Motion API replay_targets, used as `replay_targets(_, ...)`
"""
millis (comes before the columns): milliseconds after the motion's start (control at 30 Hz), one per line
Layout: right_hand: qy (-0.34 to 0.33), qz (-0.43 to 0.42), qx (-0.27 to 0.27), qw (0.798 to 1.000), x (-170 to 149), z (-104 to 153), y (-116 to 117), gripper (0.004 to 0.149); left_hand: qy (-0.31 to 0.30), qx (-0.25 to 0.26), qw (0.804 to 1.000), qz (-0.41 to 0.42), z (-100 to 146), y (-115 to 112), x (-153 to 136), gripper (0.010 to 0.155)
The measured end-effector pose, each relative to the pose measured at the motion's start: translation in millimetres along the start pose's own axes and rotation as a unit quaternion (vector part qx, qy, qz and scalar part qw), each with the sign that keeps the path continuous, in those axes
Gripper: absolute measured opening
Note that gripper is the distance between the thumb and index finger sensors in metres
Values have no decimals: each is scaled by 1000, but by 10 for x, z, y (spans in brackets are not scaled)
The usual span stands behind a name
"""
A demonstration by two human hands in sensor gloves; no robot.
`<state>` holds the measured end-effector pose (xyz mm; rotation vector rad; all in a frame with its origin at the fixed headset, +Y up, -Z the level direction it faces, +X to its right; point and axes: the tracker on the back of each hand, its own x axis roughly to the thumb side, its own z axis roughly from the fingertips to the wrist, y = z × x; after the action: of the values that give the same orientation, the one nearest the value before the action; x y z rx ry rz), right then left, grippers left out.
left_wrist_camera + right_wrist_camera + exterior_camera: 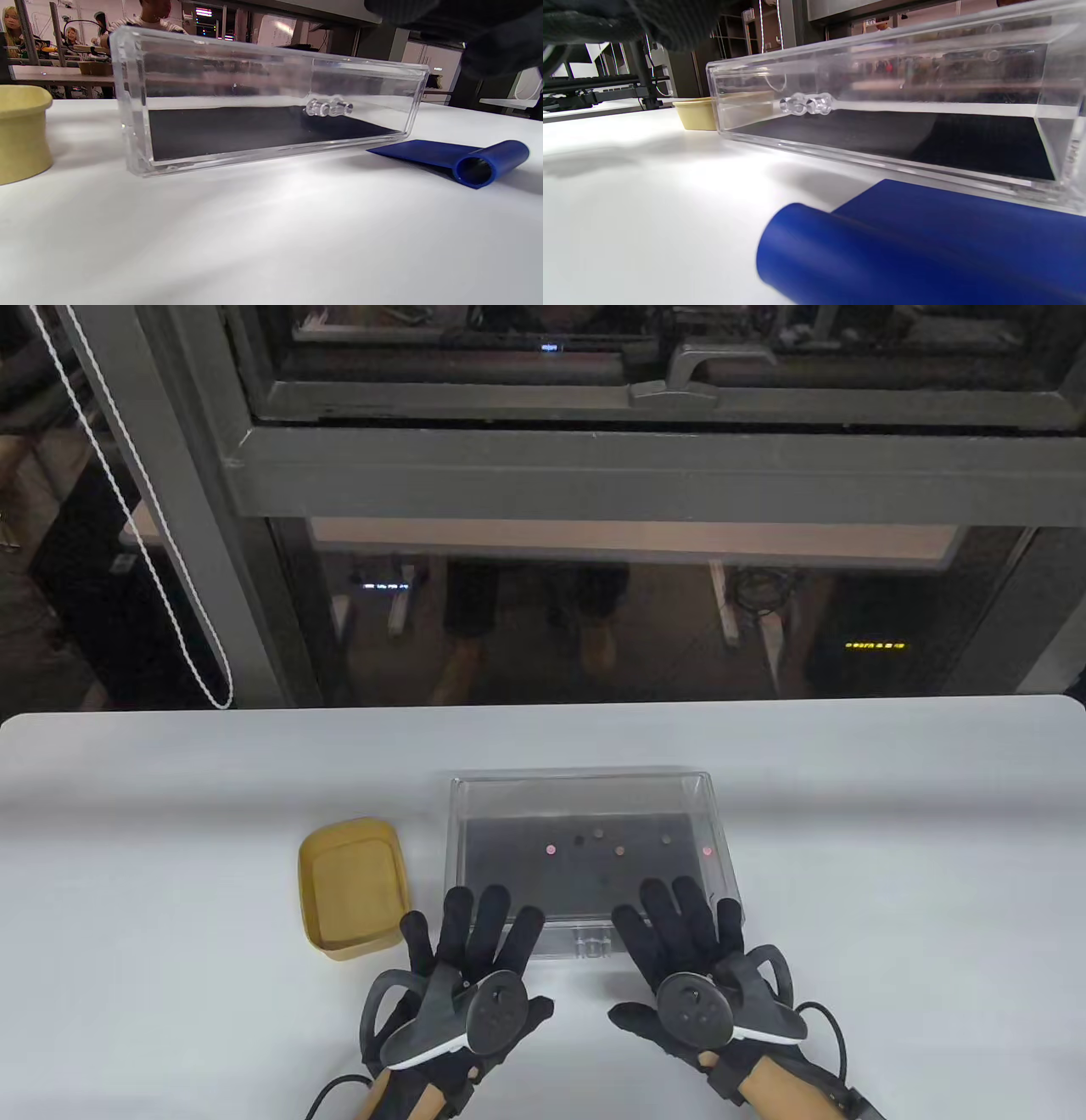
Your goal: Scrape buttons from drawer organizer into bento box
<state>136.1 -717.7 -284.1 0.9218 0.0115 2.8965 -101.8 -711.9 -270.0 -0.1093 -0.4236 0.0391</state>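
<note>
On the left of the white worktop (pixel 170 831) sits the yellow bento box with round corners (pixel 351 887), and nothing shows inside it. It stands just beside the clear plastic drawer organizer with a black mat on its floor (pixel 594 861), near that box's left wall. The left hand (pixel 462 963) lies flat with its fingers (pixel 479 920) spread apart, holding nothing, and its tips reach the near left corner of the clear box. Inside the clear box lie a few small round buttons (pixel 619 850), some pink and some dark, spread over the far half of the mat. So the buttons are not yet in the yellow box. The right hand (pixel 691 963) also lies flat with fingers (pixel 689 903) apart, holding nothing, its tips at the near right part of the clear box. Under that hand, seen only from the wrist views, lies a blue plastic scraper with a tube handle (pixel 462 161), flat on the worktop just in front of the clear box. I think the first job is to pick up the scraper. It would be good to grip it by the round tube, so the flat blade is free. The left hand could hold the clear box so it does not slide. The buttons are tiny and could skip away, so slow pushes toward the yellow box look best.
</note>
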Motion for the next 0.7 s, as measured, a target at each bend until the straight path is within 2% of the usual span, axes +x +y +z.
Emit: replay_targets(700,1,3,-6,1000,-58,106,-117,98,12,-14,1000,0,69,-16,-96,84)
